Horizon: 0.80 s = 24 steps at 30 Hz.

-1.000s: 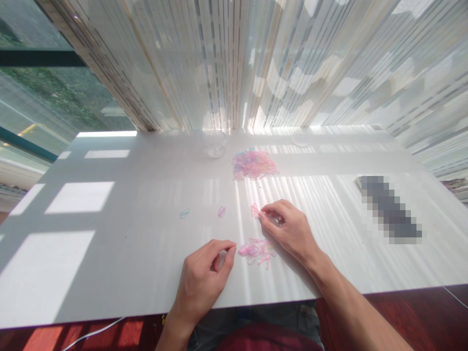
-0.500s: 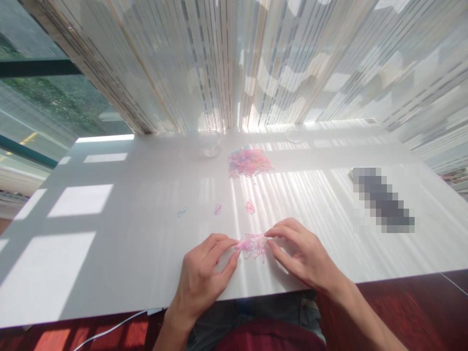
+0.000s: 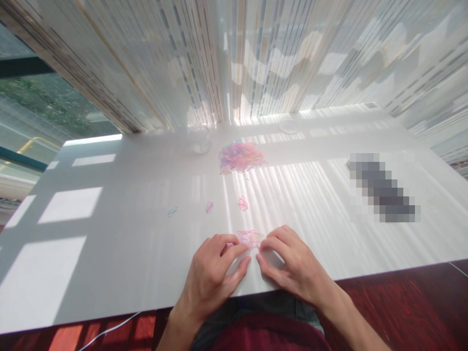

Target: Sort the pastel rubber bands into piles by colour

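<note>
Hands [image 3: 215, 268] at thin, loopy bands [image 3: 251, 238]

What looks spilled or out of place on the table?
A dark speck on the left of the table looks stray, as does a tiny mark just this side of the big pile. Nothing else stands out.

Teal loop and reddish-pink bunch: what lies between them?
A small pinkish-purple bunch lies between the teal loop and the reddish-pink bunch, as the head view shows.
</note>
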### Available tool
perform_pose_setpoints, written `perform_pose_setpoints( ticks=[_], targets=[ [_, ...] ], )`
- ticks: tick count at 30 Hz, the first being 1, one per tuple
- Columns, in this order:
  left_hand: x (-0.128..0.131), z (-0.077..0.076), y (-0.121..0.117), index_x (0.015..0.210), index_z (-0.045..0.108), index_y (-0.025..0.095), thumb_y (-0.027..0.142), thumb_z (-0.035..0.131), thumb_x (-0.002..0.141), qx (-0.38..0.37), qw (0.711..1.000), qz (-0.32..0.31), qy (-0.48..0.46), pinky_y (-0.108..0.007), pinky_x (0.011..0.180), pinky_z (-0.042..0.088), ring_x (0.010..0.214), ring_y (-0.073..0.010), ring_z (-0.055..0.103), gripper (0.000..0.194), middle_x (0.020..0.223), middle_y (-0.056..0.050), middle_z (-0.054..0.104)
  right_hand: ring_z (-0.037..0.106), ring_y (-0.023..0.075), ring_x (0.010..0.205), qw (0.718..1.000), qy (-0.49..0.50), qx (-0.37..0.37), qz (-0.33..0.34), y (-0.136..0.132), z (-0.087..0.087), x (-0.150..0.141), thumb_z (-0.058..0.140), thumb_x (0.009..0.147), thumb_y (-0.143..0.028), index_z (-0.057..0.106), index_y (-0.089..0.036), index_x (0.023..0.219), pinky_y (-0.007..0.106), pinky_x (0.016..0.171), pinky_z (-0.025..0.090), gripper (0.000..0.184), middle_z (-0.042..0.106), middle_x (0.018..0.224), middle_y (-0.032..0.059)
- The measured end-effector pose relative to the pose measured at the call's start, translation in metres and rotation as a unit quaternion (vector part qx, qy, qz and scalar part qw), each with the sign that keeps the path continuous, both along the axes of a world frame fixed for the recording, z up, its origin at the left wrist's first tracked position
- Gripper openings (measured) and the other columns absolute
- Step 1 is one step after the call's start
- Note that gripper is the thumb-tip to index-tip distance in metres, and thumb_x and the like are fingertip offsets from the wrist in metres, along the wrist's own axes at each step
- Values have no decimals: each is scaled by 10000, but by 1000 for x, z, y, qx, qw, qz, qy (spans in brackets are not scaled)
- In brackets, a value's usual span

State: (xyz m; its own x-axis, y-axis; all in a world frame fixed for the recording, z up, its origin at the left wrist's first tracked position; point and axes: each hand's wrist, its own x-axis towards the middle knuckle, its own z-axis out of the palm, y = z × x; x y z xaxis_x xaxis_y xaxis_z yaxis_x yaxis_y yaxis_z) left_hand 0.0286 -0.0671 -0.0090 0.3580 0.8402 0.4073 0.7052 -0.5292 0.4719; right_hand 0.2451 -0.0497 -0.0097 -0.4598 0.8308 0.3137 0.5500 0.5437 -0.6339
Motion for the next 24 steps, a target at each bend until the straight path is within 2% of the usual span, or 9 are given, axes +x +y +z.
perform_pose_setpoints(
  ticks=[5, 12, 17, 24],
  targets=[
    [-2, -5, -1, 1036, 705, 220, 185, 681, 935, 7, 1000, 20, -4, -291, 681, 545, 709, -140, 601, 110, 975, -49, 672, 566, 211, 779, 1000, -3, 11, -10, -1, -1, 0, 577, 928, -95, 599, -210, 918, 357, 705, 504, 117, 618, 817, 42],
    [2, -4, 0, 1151, 699, 215, 218, 662, 965, 30, 999, 25, 6, -286, 693, 559, 743, -149, 632, 189, 971, -54, 684, 581, 201, 773, 1000, 27, 12, -7, -2, -3, 2, 597, 943, -122, 624, -215, 941, 341, 698, 508, 97, 638, 820, 40],
    [7, -2, 4, 1019, 734, 214, 185, 589, 1000, 34, 999, 15, 12, -254, 649, 519, 703, -132, 633, 149, 902, -35, 695, 593, 197, 761, 1000, 27, 17, -2, -3, -3, 3, 609, 940, -135, 637, -221, 938, 338, 690, 509, 91, 650, 813, 34],
    [8, -7, 6, 1003, 700, 206, 177, 585, 999, 33, 999, 22, 9, -276, 674, 523, 741, -153, 665, 118, 919, -35, 696, 609, 186, 763, 998, 53, 9, -16, -5, -4, 3, 608, 947, -133, 630, -226, 935, 316, 669, 522, 96, 636, 828, 33]
  ],
)
